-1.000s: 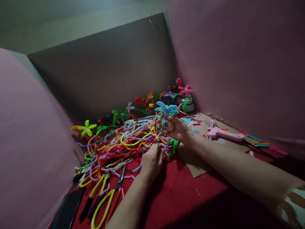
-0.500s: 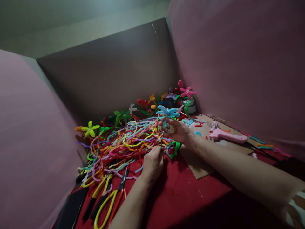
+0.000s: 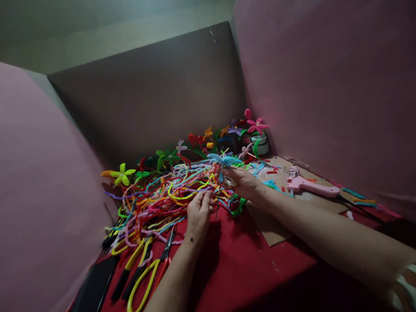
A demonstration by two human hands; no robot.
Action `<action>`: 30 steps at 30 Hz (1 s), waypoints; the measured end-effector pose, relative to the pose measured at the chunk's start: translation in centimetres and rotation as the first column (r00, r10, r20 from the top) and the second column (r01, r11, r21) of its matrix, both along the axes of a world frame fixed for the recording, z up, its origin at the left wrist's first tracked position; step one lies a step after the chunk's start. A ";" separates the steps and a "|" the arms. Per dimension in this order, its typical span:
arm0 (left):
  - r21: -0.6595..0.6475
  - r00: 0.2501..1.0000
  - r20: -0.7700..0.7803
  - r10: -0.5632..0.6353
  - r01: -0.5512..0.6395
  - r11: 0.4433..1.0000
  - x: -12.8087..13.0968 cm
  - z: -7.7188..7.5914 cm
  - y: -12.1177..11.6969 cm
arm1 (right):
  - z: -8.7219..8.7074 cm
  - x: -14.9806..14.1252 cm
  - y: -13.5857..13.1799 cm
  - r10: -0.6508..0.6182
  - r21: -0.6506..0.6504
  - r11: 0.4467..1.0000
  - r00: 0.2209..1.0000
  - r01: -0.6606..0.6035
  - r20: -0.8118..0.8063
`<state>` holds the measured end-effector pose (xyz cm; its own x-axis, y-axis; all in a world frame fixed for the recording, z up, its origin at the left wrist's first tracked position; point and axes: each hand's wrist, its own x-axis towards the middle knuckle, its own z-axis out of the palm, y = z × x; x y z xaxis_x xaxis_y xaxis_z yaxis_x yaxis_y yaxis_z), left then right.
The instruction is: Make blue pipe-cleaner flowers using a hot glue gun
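My right hand (image 3: 245, 184) is closed around a blue pipe-cleaner flower (image 3: 224, 160), gripping it just below the petals. A small round roll (image 3: 230, 182), probably tape, sits in the same hand, partly covered by the fingers. From the flower a thin dark stem (image 3: 217, 210) runs down. Beside that stem is my left hand (image 3: 199, 212), its fingers pinched together; whether the fingertips touch the stem is hard to tell. Behind both hands lies a tangled heap of coloured pipe cleaners (image 3: 159, 195).
Yellow-handled scissors (image 3: 146, 281) and pliers (image 3: 130, 268) lie at the front left beside a black flat object (image 3: 94, 286). At right, a pink glue gun (image 3: 312, 187) rests on cardboard (image 3: 269, 229). Finished flowers (image 3: 256, 125) stand along the back, near a jar (image 3: 260, 144).
My left hand has moved up and slightly left along the stem, its fingers less tightly fisted. The flower has dropped a little and tipped, and the roll has turned in my right hand.
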<state>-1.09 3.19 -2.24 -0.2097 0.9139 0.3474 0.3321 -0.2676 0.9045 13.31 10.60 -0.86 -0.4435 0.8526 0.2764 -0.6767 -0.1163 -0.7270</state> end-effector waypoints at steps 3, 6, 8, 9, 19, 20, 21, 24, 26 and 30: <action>-0.035 0.986 0.125 -0.112 0.118 0.992 0.7 1.2 -0.7 | -0.3 -0.6 -0.8 -0.049 0.010 0.999 0.994 0.048 0.095; -0.029 0.969 0.173 -0.178 0.185 0.982 1.4 1.7 -1.2 | -0.4 -1.1 -2.0 -0.055 0.072 0.996 0.982 0.043 0.178; -0.014 0.960 0.203 -0.194 0.201 0.980 1.6 1.5 -1.3 | -0.5 -1.4 -2.7 -0.066 0.127 0.991 0.980 0.043 0.187; -0.005 0.958 0.211 -0.194 0.199 0.980 1.6 1.4 -1.2 | -0.5 -1.5 -3.0 -0.071 0.150 0.988 0.980 0.044 0.185; -0.097 0.921 0.352 -0.169 0.215 0.972 1.0 1.0 -1.2 | -0.5 -1.9 -3.7 -0.100 0.190 0.980 0.969 0.057 0.225; -0.109 0.899 0.399 -0.183 0.245 0.963 1.0 1.2 -1.2 | -0.4 -1.9 -3.7 -0.101 0.189 0.980 0.969 0.058 0.227; -0.117 0.873 0.447 -0.196 0.274 0.955 0.9 1.3 -1.3 | -0.4 -1.9 -3.7 -0.090 0.189 0.981 0.969 0.046 0.230; -0.125 0.786 0.579 -0.216 0.348 0.929 0.6 1.8 -1.5 | -0.6 -2.0 -3.6 -0.003 0.182 0.982 0.969 -0.043 0.248; -0.135 0.732 0.643 -0.223 0.395 0.909 0.3 2.0 -1.6 | -0.8 -1.9 -3.4 0.018 0.178 0.982 0.966 -0.066 0.258; -0.153 0.649 0.723 -0.237 0.485 0.861 0.0 2.0 -1.8 | -1.4 -1.6 -2.8 -0.050 0.205 0.979 0.946 -0.017 0.320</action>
<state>-1.10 1.43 -0.20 0.1031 0.9930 -0.0575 -0.4441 0.0977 0.8907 11.70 7.80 -2.28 -0.5239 0.8014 0.2886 -0.4028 0.0654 -0.9130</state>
